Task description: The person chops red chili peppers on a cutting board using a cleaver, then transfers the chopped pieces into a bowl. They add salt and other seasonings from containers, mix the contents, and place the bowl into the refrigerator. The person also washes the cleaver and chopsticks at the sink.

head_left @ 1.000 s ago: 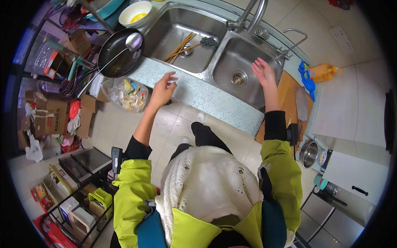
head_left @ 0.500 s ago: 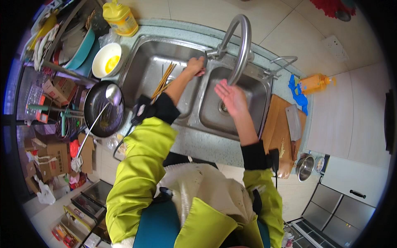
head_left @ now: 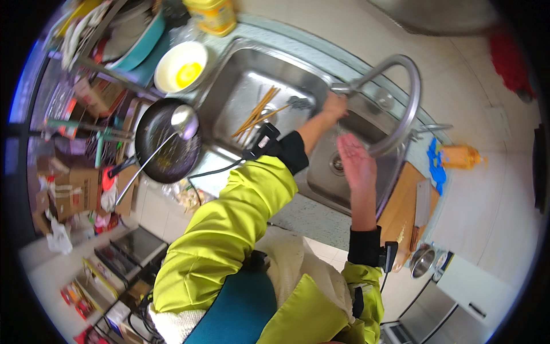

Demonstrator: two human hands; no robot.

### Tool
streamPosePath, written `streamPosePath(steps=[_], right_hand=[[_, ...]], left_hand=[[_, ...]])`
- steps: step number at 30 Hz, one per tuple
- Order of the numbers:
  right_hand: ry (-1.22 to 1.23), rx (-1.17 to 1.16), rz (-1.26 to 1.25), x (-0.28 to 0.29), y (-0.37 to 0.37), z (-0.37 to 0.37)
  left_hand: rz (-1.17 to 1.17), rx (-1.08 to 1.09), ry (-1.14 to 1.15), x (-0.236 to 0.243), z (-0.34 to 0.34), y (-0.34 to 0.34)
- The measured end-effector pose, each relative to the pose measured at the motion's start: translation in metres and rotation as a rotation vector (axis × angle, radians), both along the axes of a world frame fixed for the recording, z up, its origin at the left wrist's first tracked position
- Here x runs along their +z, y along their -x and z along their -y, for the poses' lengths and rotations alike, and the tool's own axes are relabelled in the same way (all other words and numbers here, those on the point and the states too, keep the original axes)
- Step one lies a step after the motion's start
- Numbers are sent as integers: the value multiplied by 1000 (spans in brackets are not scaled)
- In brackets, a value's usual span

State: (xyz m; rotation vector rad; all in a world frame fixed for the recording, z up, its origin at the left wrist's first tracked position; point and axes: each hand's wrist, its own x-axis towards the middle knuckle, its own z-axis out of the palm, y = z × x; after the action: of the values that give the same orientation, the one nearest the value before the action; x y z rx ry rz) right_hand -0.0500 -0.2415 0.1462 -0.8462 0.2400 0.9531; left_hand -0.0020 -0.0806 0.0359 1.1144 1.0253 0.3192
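Left hand reaches across the sink divider, fingers curled on the base of the faucet where the lever sticks out; looks like a grip on the lever, though the exact finger closure is partly hidden. Right hand is flat and open, fingers spread and extended, palm up under the spout end of the curved faucet, held over the right sink basin. Water streaks show faintly just above the right fingertips. The drain sits just left of the right palm, below it in the basin.

Left of the left fingers, in the left sink basin, lie several wooden chopsticks, loose and fanned, with a dark utensil near their far ends. Further left, off the sink: a black frying pan with a metal ladle resting in it, and a white bowl with yellow liquid.

Right of the right hand, past the basin rim: a wooden cutting board with a cleaver lying on it. Both sleeves are yellow-green with black cuffs.
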Motion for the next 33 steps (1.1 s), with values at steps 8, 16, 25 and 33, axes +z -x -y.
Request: streamPosePath(steps=[8, 16, 25, 33], right_hand=[[352, 59, 581, -74, 6, 6], [153, 69, 265, -92, -2, 16], [97, 151, 135, -80, 12, 18], [328, 74, -24, -90, 1, 19]], left_hand=[[124, 19, 349, -30, 128, 55], [217, 115, -81, -51, 161, 25], [-131, -386, -330, -33, 136, 48], [9, -439, -106, 3, 83, 103]])
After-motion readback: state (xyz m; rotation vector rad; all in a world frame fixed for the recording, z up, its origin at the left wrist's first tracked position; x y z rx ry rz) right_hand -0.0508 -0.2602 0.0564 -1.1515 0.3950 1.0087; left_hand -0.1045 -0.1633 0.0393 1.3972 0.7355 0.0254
